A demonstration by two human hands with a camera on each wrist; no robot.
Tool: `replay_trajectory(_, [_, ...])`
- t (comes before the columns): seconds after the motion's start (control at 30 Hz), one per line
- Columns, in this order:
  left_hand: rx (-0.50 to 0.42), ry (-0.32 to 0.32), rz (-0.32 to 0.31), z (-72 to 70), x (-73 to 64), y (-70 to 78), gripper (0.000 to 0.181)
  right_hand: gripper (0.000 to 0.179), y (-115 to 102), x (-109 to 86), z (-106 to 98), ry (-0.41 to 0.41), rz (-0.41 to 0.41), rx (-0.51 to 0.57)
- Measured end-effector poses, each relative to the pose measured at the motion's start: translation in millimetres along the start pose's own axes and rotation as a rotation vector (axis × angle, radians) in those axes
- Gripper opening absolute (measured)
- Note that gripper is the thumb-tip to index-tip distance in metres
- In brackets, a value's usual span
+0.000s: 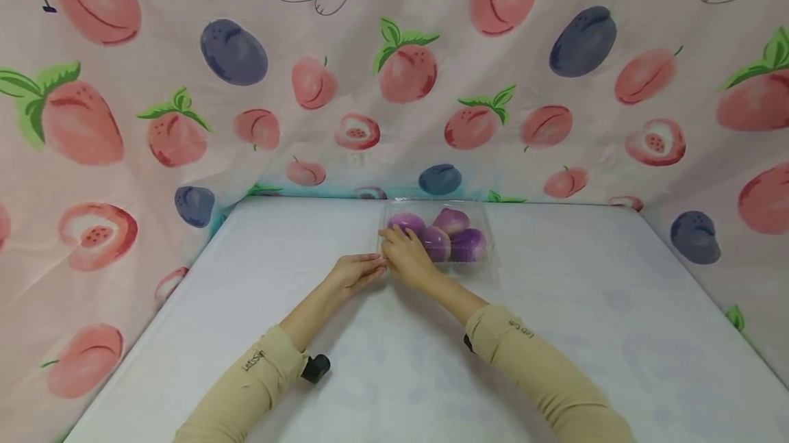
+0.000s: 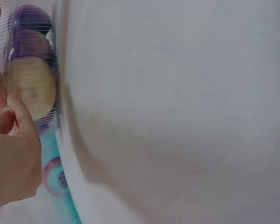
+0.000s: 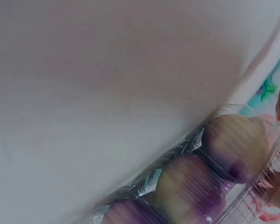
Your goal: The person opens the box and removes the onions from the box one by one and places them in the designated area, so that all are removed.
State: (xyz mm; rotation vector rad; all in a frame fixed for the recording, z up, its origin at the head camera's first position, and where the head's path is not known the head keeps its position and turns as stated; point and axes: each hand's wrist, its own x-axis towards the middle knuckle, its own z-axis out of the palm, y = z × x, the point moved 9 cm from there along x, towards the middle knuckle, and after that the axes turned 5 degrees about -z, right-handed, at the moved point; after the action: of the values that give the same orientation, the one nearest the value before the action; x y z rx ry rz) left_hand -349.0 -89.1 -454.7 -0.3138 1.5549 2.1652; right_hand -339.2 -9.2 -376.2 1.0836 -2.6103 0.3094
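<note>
A clear plastic clamshell box stands at the far side of the table, with several round purple-and-cream vegetables, which look like turnips, inside it. At the box's near left corner my left hand pinches the rim between thumb and fingers, as the left wrist view shows at the ribbed wall. My right hand reaches over the box's left side, fingers bent down over the edge beside the left fingertips. In the right wrist view the vegetables show through the plastic; the fingertips are partly hidden.
The box rests on a white-covered table close to its back edge. Behind it and along both sides hangs a pink fruit-printed cloth. A black wrist camera sticks out beside the left sleeve.
</note>
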Motion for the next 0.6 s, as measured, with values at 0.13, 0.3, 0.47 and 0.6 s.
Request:
replay_trajectory(0.13, [0.045,0.031,0.005,-0.9,-1.0,1.0,0.034,0.008,-2.6,2.2,1.0,0.012,-0.048,-0.048])
replay_trajectory(0.3, [0.213,0.068,0.036,0.4,-0.9,8.0,0.032,0.011,-1.2,3.8,-0.9,0.001,-0.083,-0.041])
replay_trajectory(0.47, [0.193,0.043,0.008,-0.6,0.5,7.3,0.035,0.01,-2.6,3.1,-0.8,-0.015,-0.097,-0.05])
replay_trajectory(0.6, [0.143,0.04,-0.022,-5.4,2.3,5.0,0.034,0.011,-5.5,2.6,2.4,-0.032,-0.104,-0.1])
